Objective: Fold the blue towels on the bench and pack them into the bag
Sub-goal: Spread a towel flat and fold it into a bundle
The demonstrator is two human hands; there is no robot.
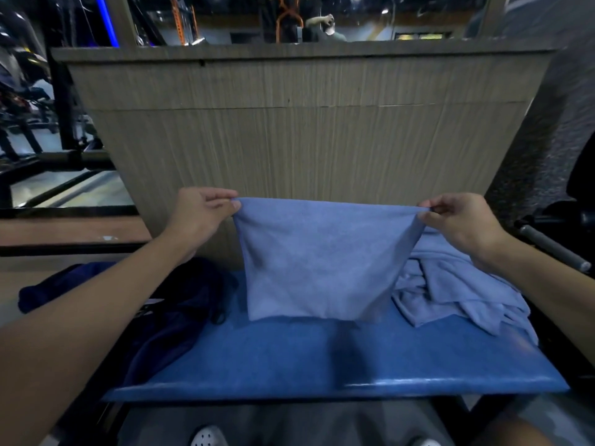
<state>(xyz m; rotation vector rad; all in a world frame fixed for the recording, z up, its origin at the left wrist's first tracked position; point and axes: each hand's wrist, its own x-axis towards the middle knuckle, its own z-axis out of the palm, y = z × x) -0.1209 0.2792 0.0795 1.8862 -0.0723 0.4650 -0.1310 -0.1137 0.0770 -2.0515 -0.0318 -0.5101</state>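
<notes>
As it hangs stretched between them, one towel (322, 262) is pinched at its top corners by the left hand (199, 214) and right hand (460, 220), its lower edge reaching the bench (322, 358). One bag (174, 317) lies below the left forearm, while the crumpled pile (450, 291) below the right cannot be counted.

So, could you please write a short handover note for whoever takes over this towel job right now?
Left hand pinches one top corner of the held towel, right hand the other; it hangs spread, lower edge near the bench.
Crumpled towels lie at the bench's right end; the dark bag lies at the left end.
Done: no folded towel shows; the bag's inside is hidden.
Left: fold this towel, then the pile, pack all.
</notes>
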